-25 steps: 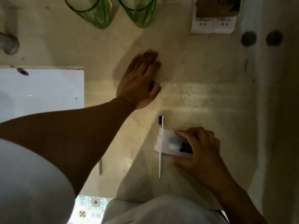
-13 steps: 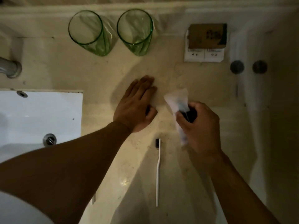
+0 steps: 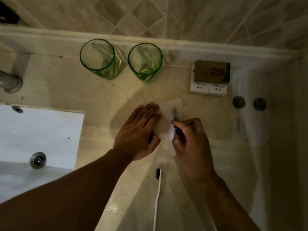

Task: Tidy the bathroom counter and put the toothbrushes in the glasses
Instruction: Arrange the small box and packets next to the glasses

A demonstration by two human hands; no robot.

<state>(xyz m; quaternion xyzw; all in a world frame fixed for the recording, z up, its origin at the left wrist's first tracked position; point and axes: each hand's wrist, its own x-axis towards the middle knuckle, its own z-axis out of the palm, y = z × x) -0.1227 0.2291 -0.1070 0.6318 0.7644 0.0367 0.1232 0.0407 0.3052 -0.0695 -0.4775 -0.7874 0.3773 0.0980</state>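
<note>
the sink point(image 3: 41, 130) sits far left; two green glasses point(image 3: 97, 59) stand upright at the back of the bench point(image 3: 208, 172), with open room before them. the left hand point(image 3: 138, 132) lies flat, grip holding nothing visible. the toothbrush point(image 3: 158, 189) lies lengthwise, head away, just below the right hand point(image 3: 190, 140), whose grip pinches a white packet point(image 3: 173, 112), so the right is nearer.

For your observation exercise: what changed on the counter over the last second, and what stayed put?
The right hand lifted the white packet off the toothbrush and carried it beside the left hand, which stayed flat. Toothbrush and green glasses unmoved.
</note>
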